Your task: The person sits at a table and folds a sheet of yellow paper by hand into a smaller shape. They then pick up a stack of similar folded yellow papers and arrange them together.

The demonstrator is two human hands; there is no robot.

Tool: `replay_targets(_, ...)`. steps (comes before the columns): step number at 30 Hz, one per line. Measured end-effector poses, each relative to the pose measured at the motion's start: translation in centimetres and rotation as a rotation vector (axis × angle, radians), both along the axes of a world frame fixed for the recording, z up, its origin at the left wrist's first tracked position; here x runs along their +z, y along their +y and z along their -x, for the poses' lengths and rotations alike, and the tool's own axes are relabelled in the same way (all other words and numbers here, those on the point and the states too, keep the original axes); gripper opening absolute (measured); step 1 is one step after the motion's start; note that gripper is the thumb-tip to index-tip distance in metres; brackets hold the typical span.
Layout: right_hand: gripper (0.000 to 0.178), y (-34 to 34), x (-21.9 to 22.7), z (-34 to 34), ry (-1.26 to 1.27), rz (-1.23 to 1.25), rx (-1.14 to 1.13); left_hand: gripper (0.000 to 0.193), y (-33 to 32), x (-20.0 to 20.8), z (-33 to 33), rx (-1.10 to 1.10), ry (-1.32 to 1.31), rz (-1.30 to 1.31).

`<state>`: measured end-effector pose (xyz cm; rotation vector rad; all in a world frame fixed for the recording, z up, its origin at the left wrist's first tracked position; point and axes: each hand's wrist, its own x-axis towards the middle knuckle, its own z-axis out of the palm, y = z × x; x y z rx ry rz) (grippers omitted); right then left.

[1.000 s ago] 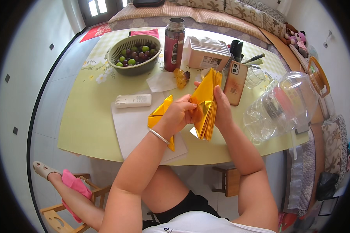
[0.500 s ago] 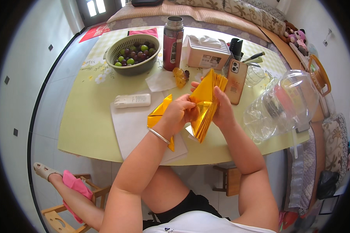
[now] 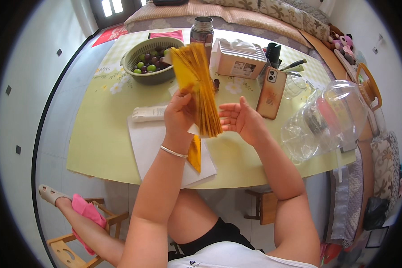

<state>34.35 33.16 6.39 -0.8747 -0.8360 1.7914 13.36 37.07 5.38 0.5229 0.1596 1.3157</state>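
Note:
A thick stack of folded gold foil paper (image 3: 200,91) stands upright over the table, its many layered edges turned to the right. My left hand (image 3: 179,111) grips it at the lower left side, fingers partly hidden behind it. Just right of the stack, my right hand (image 3: 244,123) is open, fingers spread and palm turned toward the layers, holding nothing. Below my left hand a separate folded gold foil piece (image 3: 194,155) lies on white paper sheets (image 3: 143,149). A small white oblong case (image 3: 148,113) rests at the sheets' top edge, beside my left wrist.
A colander (image 3: 140,79) of grapes and a flask (image 3: 203,29) stand at the back, beside a tissue box (image 3: 241,60). To the right are a phone (image 3: 271,93), a glass cup (image 3: 293,85) and a large clear plastic jug (image 3: 319,127). The table edge (image 3: 236,184) curves in front of me.
My left hand has raised the gold foil stack up and left, turning its layered edges toward the right. My right hand has let go of it and opened.

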Motion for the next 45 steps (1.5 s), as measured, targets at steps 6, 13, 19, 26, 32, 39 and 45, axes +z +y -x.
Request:
replay_targets(6, 0.022, -1.4, 0.2, 1.8, -0.775, -0.597, 0.012, 0.039, 0.3, -1.2, 0.0, 0.081, 0.054, 0.198)
replay_targets(13, 0.037, -2.9, 0.2, 4.9, -1.471, -1.330, 0.271, 0.033, 0.0, -0.3, 0.3, 0.011, -0.143, 0.042)
replay_targets(19, 0.039, -2.3, -0.6, 5.3, -1.507, -1.405, 0.306, 0.042, 0.8, -1.2, 0.8, -0.112, -0.227, -0.124)
replay_targets(26, 0.029, -1.7, -0.5, 4.7, -1.482, -1.562, 0.099, 0.040, 1.4, -1.7, 1.6, -0.081, -0.132, -0.128)
replay_targets(32, 0.021, -2.6, 2.3, 1.9, -1.117, -1.470, 0.017, 0.030, 1.0, -0.5, 1.7, 0.328, -0.075, 0.316)
replay_targets(39, 0.011, -3.7, 2.5, 0.1, -0.211, -0.622, -0.346, 0.012, 0.1, 0.2, -0.3, 0.449, 0.347, 0.230)
replay_targets(45, 0.006, -2.6, 2.4, 1.0, -0.228, -0.500, -0.403, 0.012, -1.3, 0.2, -2.1, 0.215, 0.725, 0.023)
